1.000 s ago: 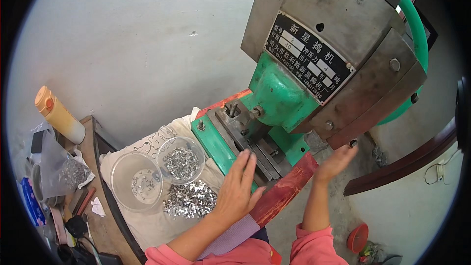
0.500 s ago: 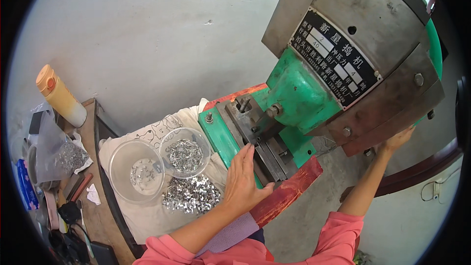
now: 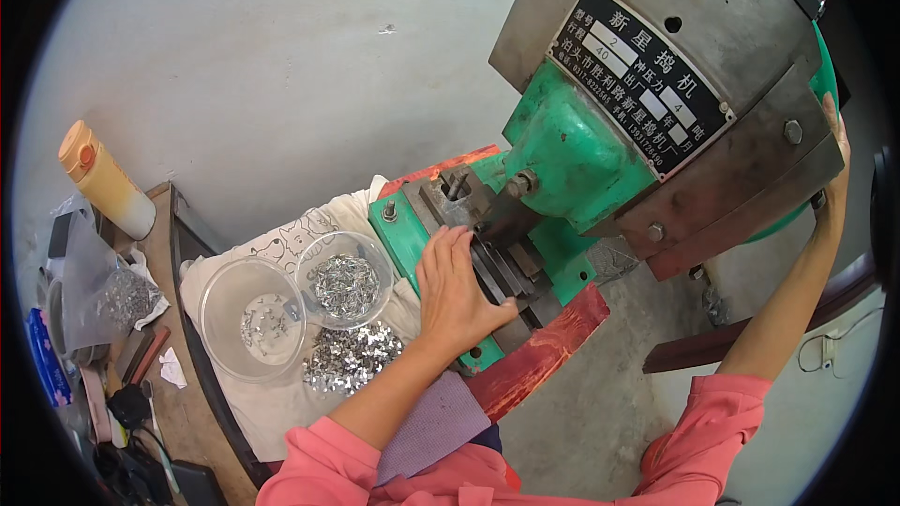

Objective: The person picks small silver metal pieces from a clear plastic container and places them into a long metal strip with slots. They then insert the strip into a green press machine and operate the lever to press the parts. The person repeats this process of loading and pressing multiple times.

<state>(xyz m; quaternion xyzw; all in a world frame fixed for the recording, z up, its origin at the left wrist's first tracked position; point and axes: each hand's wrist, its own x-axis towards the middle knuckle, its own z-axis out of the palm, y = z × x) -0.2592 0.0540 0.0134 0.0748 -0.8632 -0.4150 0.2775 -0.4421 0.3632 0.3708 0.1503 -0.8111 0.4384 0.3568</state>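
Note:
My left hand (image 3: 454,292) rests over the steel die (image 3: 506,281) at the base of a green and grey punch press (image 3: 577,159). Its fingers are stretched out and the thumb stands apart; the fingertips reach the die beneath the dark ram (image 3: 506,217). No held piece shows there. Far to the right, my right hand (image 3: 835,155) lies along the rim of the press's green wheel (image 3: 780,225), its fingers pointing up and partly hidden. Left of the press, one clear tub (image 3: 211,319) and another clear tub (image 3: 382,272) hold small metal parts, beside a pile of shiny metal pieces (image 3: 352,358).
A printed cream cloth (image 3: 248,412) lies under the tubs. Red-painted boards (image 3: 544,356) frame the press. On the wooden table (image 3: 202,384) at left stand a yellow and white bottle (image 3: 108,178), a plastic bag (image 3: 94,272) and tools. A pale wall (image 3: 281,66) rises behind.
My right hand has risen from below the press's side to higher up along the green wheel. The left hand has shifted slightly left and up, its fingers still at the die.

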